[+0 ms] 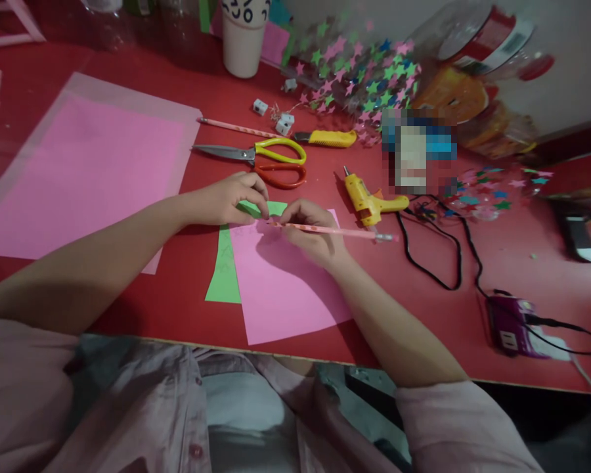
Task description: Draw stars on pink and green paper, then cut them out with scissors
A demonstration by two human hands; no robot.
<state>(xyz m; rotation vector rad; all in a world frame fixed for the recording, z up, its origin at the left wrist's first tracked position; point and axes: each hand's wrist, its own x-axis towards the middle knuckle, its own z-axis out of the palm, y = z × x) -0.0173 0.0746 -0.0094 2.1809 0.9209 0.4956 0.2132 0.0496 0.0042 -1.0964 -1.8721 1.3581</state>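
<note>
My right hand [315, 233] is closed around a pink patterned pencil [345, 231], its point to the left and its eraser end to the right. Under that hand lies a sheet of pink paper [290, 295], slightly turned. Green paper [221, 282] with faint pencil marks shows beneath its left and top edges. My left hand [241, 199] is at the pink sheet's top edge, fingers curled and pressed together close to the pencil tip. Something small and dark pink is at those fingertips; I cannot make out what it is.
Scissors [253, 154], a second pencil [246, 127], and a yellow cutter [332, 138] lie beyond my hands. A yellow glue gun [369, 200] is at right, its black cord [458, 263] looping nearby. Larger pink paper [88, 171] lies left; a white cup [243, 43] stands behind.
</note>
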